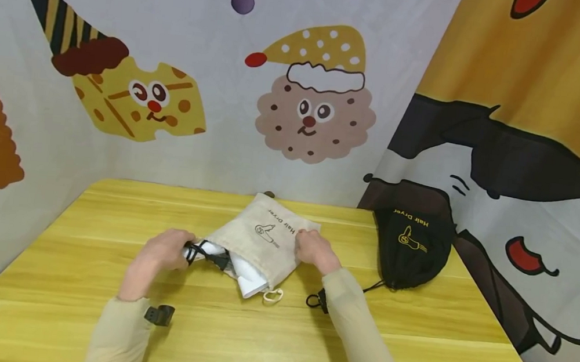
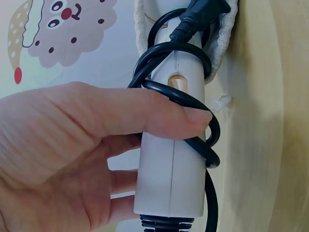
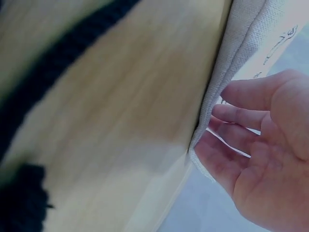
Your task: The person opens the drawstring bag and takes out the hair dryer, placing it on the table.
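Observation:
My left hand (image 1: 165,249) grips the white handle of a hair dryer (image 2: 171,188), its thumb laid across the front. A black cord (image 2: 176,99) loops round the handle, with a plug (image 2: 198,19) near the bag's mouth. The hair dryer lies partly inside a beige drawstring bag (image 1: 269,231) printed "Hair Dryer"; its inner part is hidden. White parts show at the bag's open mouth, facing the lower left. At the bag's right edge, my right hand (image 1: 316,249) holds the cloth with bent fingers (image 3: 236,116).
A black drawstring bag (image 1: 414,257), also printed "Hair Dryer", stands at the right rear of the yellow wooden table (image 1: 232,344). Its cord and black toggle (image 1: 323,301) lie by my right forearm. A printed curtain (image 1: 176,164) hangs behind the table.

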A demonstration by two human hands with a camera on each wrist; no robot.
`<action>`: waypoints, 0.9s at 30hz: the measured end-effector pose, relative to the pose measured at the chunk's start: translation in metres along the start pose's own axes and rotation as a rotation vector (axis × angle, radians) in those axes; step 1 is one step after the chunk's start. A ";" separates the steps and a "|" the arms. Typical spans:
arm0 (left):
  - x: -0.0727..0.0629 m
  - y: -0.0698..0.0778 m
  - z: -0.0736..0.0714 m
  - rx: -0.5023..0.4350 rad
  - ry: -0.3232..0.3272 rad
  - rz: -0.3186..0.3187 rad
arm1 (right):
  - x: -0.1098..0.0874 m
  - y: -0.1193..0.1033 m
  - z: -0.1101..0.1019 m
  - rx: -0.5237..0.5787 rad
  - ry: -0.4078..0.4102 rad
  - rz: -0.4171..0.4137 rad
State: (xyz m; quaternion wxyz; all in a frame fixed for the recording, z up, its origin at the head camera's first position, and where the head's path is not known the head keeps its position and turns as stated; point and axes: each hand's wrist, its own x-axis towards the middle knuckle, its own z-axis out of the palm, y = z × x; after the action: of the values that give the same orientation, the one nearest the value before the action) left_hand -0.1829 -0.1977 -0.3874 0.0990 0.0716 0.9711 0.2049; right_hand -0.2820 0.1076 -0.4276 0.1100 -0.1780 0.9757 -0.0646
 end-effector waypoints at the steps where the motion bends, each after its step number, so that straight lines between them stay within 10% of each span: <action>1: 0.001 0.000 0.001 0.004 0.003 0.002 | 0.000 0.001 0.000 0.004 0.002 -0.002; 14: 0.020 0.017 0.013 0.161 0.063 0.115 | 0.003 -0.001 0.000 0.018 0.220 -0.097; 27: 0.034 0.033 0.022 0.171 0.126 0.098 | 0.009 0.010 0.008 0.034 -0.034 -0.059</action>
State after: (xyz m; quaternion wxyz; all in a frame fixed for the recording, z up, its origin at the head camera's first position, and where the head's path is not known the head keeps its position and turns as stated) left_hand -0.2076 -0.1530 -0.3988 0.0210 0.1141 0.9847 0.1302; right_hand -0.2912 0.1125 -0.4388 0.1277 -0.2058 0.9668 -0.0815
